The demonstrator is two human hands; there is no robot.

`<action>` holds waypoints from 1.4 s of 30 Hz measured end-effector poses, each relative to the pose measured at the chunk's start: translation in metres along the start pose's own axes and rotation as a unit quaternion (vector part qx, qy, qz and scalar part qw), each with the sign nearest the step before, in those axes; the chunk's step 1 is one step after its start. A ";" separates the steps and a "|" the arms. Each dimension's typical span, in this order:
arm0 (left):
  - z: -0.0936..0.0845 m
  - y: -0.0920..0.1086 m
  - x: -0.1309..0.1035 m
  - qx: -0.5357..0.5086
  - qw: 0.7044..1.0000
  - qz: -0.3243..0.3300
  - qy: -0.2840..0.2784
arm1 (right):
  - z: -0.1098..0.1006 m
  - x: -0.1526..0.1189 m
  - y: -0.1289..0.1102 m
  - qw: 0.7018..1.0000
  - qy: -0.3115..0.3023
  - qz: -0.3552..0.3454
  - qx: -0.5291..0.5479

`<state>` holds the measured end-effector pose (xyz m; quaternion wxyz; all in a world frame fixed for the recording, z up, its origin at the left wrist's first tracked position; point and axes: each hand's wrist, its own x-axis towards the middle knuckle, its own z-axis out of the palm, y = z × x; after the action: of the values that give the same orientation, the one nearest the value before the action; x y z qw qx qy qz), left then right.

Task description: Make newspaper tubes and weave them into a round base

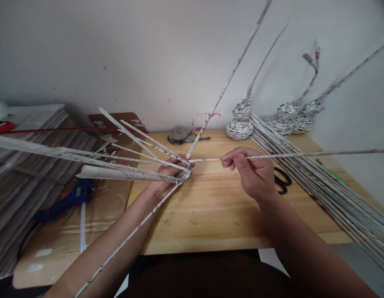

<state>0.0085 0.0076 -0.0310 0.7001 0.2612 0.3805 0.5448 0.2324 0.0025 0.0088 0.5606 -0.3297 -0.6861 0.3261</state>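
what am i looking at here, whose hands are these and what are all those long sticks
This is one picture from a camera worn on a person's head, looking down at their own two bare hands over a wooden table. The left hand pinches the woven hub where many rolled paper sticks meet and fan outward. The right hand pinches one stick that runs off to the right. On the table lie black scissors, a bundle of spare paper sticks, small woven pieces by the wall, and a grey cloth. A blue glue gun lies at left.
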 end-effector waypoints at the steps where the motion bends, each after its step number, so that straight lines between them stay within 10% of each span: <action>1: 0.000 0.000 0.000 0.001 1.000 0.001 -0.002 | -0.001 0.000 0.000 1.000 -0.001 -0.001 0.000; 24: 0.002 -0.003 -0.001 0.055 0.998 0.033 -0.002 | 0.002 -0.004 0.002 0.999 -0.023 -0.022 0.003; 42: 0.010 -0.010 0.000 0.023 0.997 0.050 0.048 | 0.027 -0.007 0.009 0.994 0.032 0.091 -0.041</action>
<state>0.0216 0.0050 -0.0328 0.6468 0.2694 0.4126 0.5821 0.2077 -0.0005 -0.0072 0.5361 -0.4237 -0.6478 0.3367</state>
